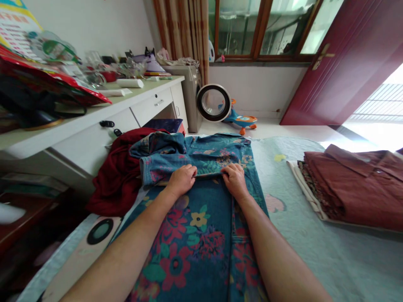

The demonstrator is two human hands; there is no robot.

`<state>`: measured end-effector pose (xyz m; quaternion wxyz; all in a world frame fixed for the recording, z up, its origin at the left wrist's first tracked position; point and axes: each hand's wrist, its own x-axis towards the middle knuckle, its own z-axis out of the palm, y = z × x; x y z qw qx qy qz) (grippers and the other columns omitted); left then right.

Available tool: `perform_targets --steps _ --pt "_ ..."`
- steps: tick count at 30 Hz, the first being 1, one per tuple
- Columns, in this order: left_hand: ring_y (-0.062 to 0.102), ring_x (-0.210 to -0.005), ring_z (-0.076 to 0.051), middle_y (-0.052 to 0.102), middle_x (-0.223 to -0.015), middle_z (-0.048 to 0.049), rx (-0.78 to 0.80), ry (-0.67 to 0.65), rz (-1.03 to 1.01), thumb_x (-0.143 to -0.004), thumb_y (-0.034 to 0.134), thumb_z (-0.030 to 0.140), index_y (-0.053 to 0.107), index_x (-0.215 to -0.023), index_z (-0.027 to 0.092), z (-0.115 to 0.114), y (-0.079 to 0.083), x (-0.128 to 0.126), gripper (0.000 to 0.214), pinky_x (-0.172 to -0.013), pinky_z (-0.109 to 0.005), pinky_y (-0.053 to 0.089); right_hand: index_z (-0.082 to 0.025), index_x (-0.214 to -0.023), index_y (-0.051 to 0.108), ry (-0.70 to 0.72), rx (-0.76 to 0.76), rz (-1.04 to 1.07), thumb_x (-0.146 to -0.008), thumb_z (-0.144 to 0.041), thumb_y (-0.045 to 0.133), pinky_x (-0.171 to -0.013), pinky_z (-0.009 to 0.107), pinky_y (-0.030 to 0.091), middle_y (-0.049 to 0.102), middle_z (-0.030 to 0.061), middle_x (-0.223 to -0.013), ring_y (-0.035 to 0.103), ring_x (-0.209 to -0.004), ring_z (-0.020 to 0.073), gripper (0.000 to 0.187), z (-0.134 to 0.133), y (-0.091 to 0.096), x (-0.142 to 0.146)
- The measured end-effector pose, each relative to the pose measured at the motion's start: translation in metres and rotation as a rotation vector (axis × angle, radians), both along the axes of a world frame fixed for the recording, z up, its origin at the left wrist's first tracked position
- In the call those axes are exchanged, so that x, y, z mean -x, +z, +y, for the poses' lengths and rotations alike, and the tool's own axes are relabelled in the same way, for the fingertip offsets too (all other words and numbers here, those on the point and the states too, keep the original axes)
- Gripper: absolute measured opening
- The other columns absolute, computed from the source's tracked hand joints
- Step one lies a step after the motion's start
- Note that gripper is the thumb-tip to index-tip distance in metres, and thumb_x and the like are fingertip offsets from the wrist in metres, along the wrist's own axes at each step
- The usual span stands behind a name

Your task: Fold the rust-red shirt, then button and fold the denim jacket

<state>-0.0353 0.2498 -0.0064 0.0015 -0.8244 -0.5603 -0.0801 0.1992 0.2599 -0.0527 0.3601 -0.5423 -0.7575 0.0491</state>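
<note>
A blue floral garment (201, 226), patterned with red and yellow flowers, lies spread in front of me on a pale green bed cover (283, 260). Across its far part runs a raised fold. My left hand (183, 179) is closed on that fold's edge, left of centre. Further right along the same edge, my right hand (235, 180) pinches the cloth with curled fingers. A sleeve with a stitched cuff lies beyond my left hand. My fingertips are partly hidden by the cloth and knuckles.
Folded brown clothes (355, 184) are stacked at the right. Dark red cloth (119, 172) lies left of the garment, near a phone-like pale object (85, 251). A cluttered white desk (147, 98) lines the left. Beyond are an open-doored washing machine (190, 79), a ride-on toy (242, 119) and a red door (340, 63).
</note>
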Motion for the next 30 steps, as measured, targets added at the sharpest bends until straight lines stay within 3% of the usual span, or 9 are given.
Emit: perform_targets --steps 7,14,20,24,30 --pt "0.055 -0.090 -0.021 0.059 -0.095 -0.0064 -0.173 -0.050 0.095 -0.089 0.041 0.008 0.060 -0.098 0.020 -0.011 -0.002 0.004 0.024 -0.080 -0.032 0.043 -0.023 -0.089 0.069 0.003 -0.003 0.047 -0.083 -0.014 0.054 -0.092 0.038 0.036 0.065 0.0050 -0.092 0.051 -0.096 0.0234 0.019 0.002 -0.002 -0.002" --pt "0.054 -0.092 -0.025 0.059 -0.095 -0.0099 -0.232 0.156 0.190 -0.089 0.039 0.010 0.062 -0.091 0.019 -0.010 0.003 0.038 0.025 -0.078 -0.036 0.042 -0.022 -0.088 0.070 -0.020 -0.003 0.063 -0.082 -0.015 0.054 -0.094 0.038 0.036 0.065 0.0062 -0.094 0.051 -0.097 0.0238 0.019 0.001 -0.001 -0.003" --pt "0.054 -0.094 -0.024 0.059 -0.094 -0.0086 -0.323 0.214 0.124 -0.086 0.041 0.008 0.063 -0.089 0.021 -0.014 0.016 0.064 0.026 -0.082 -0.036 0.042 -0.023 -0.088 0.070 -0.021 0.005 0.070 -0.082 -0.014 0.053 -0.093 0.038 0.037 0.065 0.0062 -0.094 0.052 -0.097 0.0238 0.019 0.002 0.000 -0.004" --pt "0.053 -0.092 -0.027 0.059 -0.092 -0.0100 -0.418 0.194 0.181 -0.090 0.038 0.013 0.064 -0.091 0.020 -0.014 0.026 0.077 0.027 -0.082 -0.039 0.041 -0.022 -0.087 0.069 -0.042 0.008 0.061 -0.082 -0.014 0.053 -0.091 0.037 0.038 0.064 0.0062 -0.093 0.052 -0.095 0.0234 0.019 0.003 0.000 -0.005" --pt "0.053 -0.092 -0.028 0.060 -0.092 -0.0114 -0.438 0.231 0.231 -0.087 0.039 0.012 0.066 -0.098 0.019 -0.010 0.048 0.101 0.030 -0.079 -0.040 0.041 -0.020 -0.086 0.068 -0.049 0.025 0.063 -0.080 -0.014 0.054 -0.090 0.036 0.038 0.064 0.0065 -0.092 0.052 -0.093 0.0235 0.017 0.004 0.000 -0.007"
